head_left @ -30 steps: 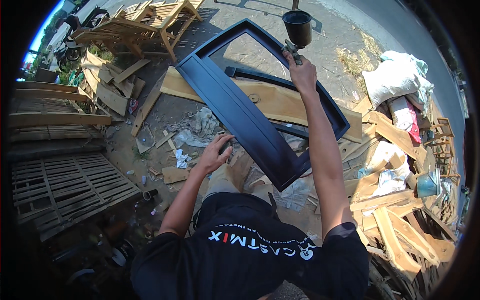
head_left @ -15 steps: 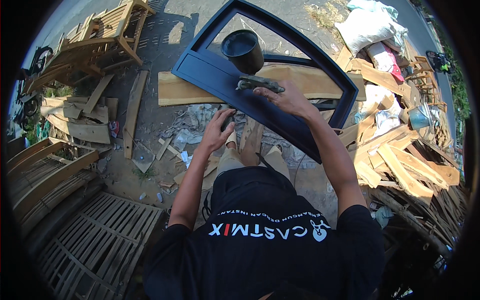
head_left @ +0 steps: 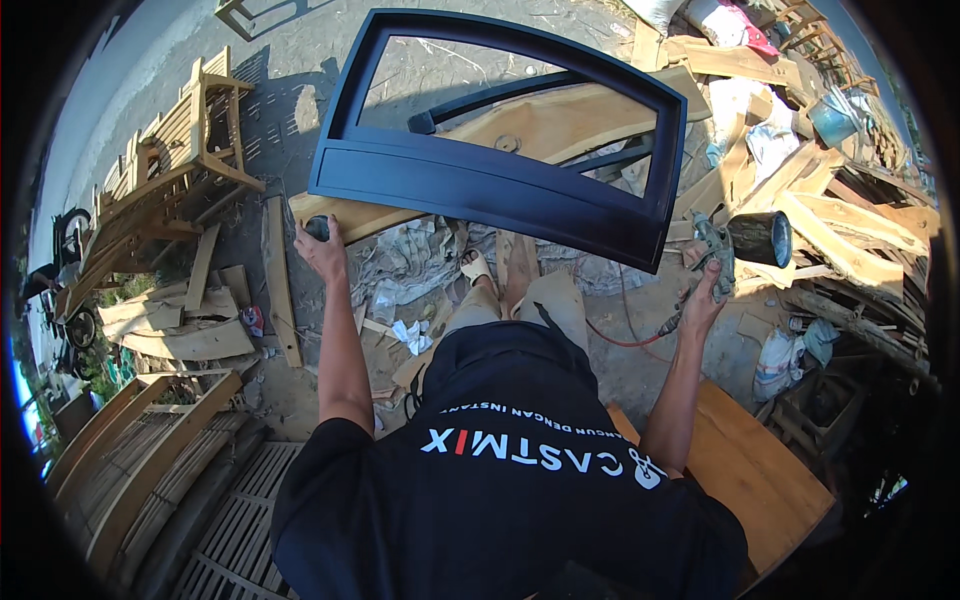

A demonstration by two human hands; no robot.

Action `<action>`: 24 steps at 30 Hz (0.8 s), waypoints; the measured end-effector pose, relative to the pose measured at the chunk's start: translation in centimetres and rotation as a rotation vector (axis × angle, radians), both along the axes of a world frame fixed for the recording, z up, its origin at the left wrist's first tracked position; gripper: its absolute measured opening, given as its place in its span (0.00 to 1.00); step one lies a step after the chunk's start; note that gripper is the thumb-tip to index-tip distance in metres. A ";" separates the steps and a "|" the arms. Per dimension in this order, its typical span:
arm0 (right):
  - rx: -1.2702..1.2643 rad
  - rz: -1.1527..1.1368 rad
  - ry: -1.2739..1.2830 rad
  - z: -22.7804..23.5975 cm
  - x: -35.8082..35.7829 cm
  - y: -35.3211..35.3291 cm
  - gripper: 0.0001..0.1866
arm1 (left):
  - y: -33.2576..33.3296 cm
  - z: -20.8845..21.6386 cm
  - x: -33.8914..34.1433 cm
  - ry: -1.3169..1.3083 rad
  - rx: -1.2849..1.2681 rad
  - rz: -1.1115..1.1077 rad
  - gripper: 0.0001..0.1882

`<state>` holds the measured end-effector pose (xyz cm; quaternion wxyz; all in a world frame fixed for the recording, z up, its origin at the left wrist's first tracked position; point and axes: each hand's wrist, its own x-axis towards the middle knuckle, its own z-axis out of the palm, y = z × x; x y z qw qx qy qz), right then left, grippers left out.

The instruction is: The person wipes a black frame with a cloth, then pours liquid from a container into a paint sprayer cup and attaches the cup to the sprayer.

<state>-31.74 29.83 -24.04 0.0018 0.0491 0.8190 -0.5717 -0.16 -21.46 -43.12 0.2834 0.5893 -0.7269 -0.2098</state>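
Hard sunlight, I see, floods the ground (head_left: 265, 50); the bench (head_left: 190, 150) left of the dark frame (head_left: 480, 195) throws a crisp shadow toward it, so light comes from that side. Right of the frame, the pale cloth (head_left: 772, 148) glares. Far below and right of it, everything sinks into gloom. Straight edges bow toward a black, round rim.

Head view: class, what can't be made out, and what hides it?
In the head view:
- Dark object in the left hand: its kind; fingers partly cover it.
- Spray gun in the right hand: handle mostly behind fingers.
- Pale board: a stretch behind the dark frame.
- Slatted panel: lower end, cut off by bottom edge.
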 end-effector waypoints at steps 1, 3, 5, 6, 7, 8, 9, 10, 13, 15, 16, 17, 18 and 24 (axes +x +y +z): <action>-0.029 -0.050 -0.022 -0.3 0.9 0.0 0.33 | 0.1 -0.5 0.1 -0.098 -0.014 -0.026 0.44; -0.090 -0.081 -0.029 -0.7 1.9 0.2 0.34 | 0.0 -1.3 0.1 -0.195 -0.054 -0.061 0.48; -0.175 -0.103 -0.031 -0.9 2.8 0.3 0.33 | -0.2 -1.3 0.4 -0.206 -0.131 -0.108 0.48; -0.177 -0.146 -0.025 -1.3 3.1 1.0 0.33 | 0.3 -1.1 0.0 -0.211 -0.198 -0.132 0.48; -0.225 -0.132 -0.055 -1.7 3.6 2.2 0.33 | 1.7 -0.5 -1.4 -0.271 -0.163 -0.077 0.48; -0.273 -0.121 -0.080 -1.7 4.2 3.3 0.33 | 3.1 0.5 -2.2 -0.331 -0.130 -0.025 0.48; -0.283 -0.167 -0.061 -1.3 4.4 3.3 0.33 | 3.5 0.9 -0.7 -0.307 -0.204 -0.013 0.45; -0.268 -0.064 -0.065 -1.0 4.5 2.9 0.33 | 3.6 1.2 1.2 -0.280 -0.275 0.005 0.42; -0.266 -0.024 -0.063 -0.8 6.1 4.2 0.32 | 10.9 6.0 -3.3 0.006 -0.093 -0.339 0.22; -0.313 -0.028 -0.082 -0.9 7.6 4.1 0.31 | 15.1 8.8 -6.5 0.139 -0.004 -0.656 0.13; -0.348 0.013 -0.090 -0.7 8.1 4.0 0.25 | 17.6 10.5 -9.6 0.188 0.073 -0.784 0.12; -0.387 0.060 -0.093 -0.5 8.5 3.7 0.20 | 20.3 12.6 -12.6 0.292 0.170 -0.868 0.10; -0.394 0.043 -0.078 -0.6 8.8 3.2 0.20 | 22.5 14.8 -15.6 0.397 0.265 -0.947 0.09; 0.151 0.155 0.518 -2.0 11.8 -0.6 0.15 | 30.0 27.7 -26.9 0.556 0.369 -1.798 0.49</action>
